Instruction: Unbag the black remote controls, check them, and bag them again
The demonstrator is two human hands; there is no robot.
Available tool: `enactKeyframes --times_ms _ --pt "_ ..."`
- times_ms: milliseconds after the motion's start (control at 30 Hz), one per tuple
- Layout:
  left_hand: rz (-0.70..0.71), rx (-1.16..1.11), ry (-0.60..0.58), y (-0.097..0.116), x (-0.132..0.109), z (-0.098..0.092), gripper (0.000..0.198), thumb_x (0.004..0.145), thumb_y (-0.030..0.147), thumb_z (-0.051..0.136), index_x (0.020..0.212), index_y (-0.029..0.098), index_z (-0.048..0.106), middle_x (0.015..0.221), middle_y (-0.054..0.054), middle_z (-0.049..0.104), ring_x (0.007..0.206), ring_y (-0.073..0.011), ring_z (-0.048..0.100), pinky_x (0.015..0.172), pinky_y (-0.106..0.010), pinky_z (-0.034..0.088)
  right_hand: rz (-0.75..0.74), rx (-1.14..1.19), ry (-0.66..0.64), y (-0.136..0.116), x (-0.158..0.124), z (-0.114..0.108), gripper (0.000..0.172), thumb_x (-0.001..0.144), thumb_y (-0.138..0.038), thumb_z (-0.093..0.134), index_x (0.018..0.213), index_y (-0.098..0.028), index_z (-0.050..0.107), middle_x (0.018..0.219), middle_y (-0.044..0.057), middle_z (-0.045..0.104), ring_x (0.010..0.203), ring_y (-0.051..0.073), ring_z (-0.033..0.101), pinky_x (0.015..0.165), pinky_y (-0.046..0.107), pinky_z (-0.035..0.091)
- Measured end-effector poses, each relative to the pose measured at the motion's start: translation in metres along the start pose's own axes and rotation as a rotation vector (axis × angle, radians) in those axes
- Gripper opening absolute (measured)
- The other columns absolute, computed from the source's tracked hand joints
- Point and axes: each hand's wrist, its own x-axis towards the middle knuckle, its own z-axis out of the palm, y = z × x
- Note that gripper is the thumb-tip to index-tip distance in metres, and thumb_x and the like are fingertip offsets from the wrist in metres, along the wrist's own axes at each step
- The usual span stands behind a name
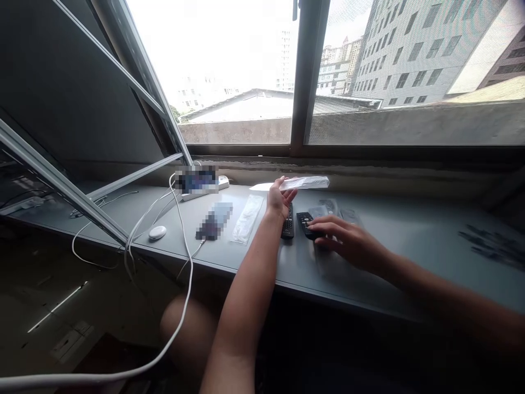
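My left hand reaches out over the table with its palm turned up, gripping a long white translucent plastic sleeve that sticks out to both sides. Below that hand a black remote control lies on the table, partly covered by my wrist. My right hand has its thumb and fingers around the near end of a second black remote control, whose far end with its buttons shows. Beyond the right hand lie clear plastic sleeves, some with dark things inside.
A filled clear plastic sleeve and a blurred-out phone with a cable lie left. Further left are a white round object, a power strip and a looping white cable. Dark slim items lie far right; a metal frame stands left.
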Motion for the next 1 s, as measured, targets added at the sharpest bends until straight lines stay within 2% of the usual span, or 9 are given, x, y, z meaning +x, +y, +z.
enactKeyframes --times_ms 233,367,467,600,733,833,900,1000 --pt "-0.001 0.009 0.011 -0.001 0.002 -0.002 0.017 0.107 0.028 0.071 0.119 0.016 0.076 0.111 -0.011 0.083 0.075 -0.0117 0.074 0.071 -0.019 0.064 0.037 0.043 0.134 -0.001 0.002 -0.003 0.03 0.12 -0.038 0.061 0.147 -0.034 0.074 0.136 0.013 0.077 0.123 0.034 0.079 0.103 0.052 0.068" --pt "-0.006 0.011 0.016 0.0 0.002 -0.001 0.016 0.109 0.028 0.068 0.116 0.015 0.075 0.105 -0.01 0.081 0.072 -0.0111 0.073 0.07 -0.019 0.064 0.067 0.041 0.22 -0.001 0.005 -0.004 0.022 0.119 -0.036 0.06 0.132 -0.03 0.078 0.129 0.013 0.079 0.119 0.034 0.08 0.1 0.052 0.069" --pt "-0.011 0.004 0.021 0.0 0.0 0.0 0.016 0.109 0.028 0.067 0.115 0.016 0.075 0.105 -0.01 0.081 0.071 -0.0107 0.072 0.069 -0.019 0.064 0.098 0.02 0.216 0.002 0.005 -0.003 0.021 0.119 -0.034 0.06 0.119 -0.029 0.079 0.125 0.012 0.081 0.112 0.032 0.082 0.097 0.051 0.07" --pt "-0.02 0.001 0.037 0.001 -0.001 0.0 0.016 0.108 0.027 0.067 0.117 0.017 0.076 0.102 -0.009 0.081 0.07 -0.0108 0.072 0.069 -0.019 0.064 0.13 -0.021 0.144 0.004 0.004 -0.001 0.021 0.118 -0.035 0.061 0.111 -0.027 0.08 0.123 0.013 0.083 0.106 0.032 0.083 0.091 0.05 0.071" --pt "-0.015 0.011 0.043 0.002 -0.001 -0.001 0.016 0.109 0.028 0.066 0.114 0.017 0.076 0.099 -0.008 0.079 0.07 -0.0102 0.072 0.07 -0.019 0.063 0.113 -0.022 0.066 0.003 0.001 0.001 0.018 0.116 -0.034 0.063 0.121 -0.028 0.08 0.127 0.012 0.083 0.11 0.033 0.083 0.092 0.051 0.071" --pt "-0.019 0.005 0.046 0.002 -0.001 -0.001 0.016 0.108 0.028 0.068 0.115 0.017 0.077 0.104 -0.009 0.08 0.071 -0.0104 0.072 0.072 -0.02 0.064 0.072 -0.036 0.009 0.005 0.0 0.004 0.025 0.115 -0.036 0.067 0.137 -0.031 0.079 0.142 0.013 0.081 0.128 0.036 0.08 0.104 0.057 0.07" --pt "-0.022 0.0 0.047 0.001 -0.001 0.0 0.017 0.108 0.028 0.068 0.117 0.016 0.077 0.106 -0.01 0.08 0.071 -0.0103 0.072 0.073 -0.02 0.064 0.038 -0.056 -0.033 0.007 0.0 0.007 0.034 0.114 -0.038 0.07 0.148 -0.032 0.076 0.157 0.013 0.076 0.145 0.039 0.073 0.117 0.063 0.064" --pt "-0.022 0.004 0.039 0.001 -0.001 0.001 0.017 0.109 0.028 0.067 0.116 0.016 0.076 0.106 -0.009 0.08 0.071 -0.0102 0.072 0.072 -0.019 0.063 0.01 -0.103 -0.117 0.008 0.003 0.012 0.051 0.114 -0.044 0.071 0.164 -0.03 0.068 0.176 0.017 0.06 0.165 0.043 0.055 0.131 0.071 0.05"
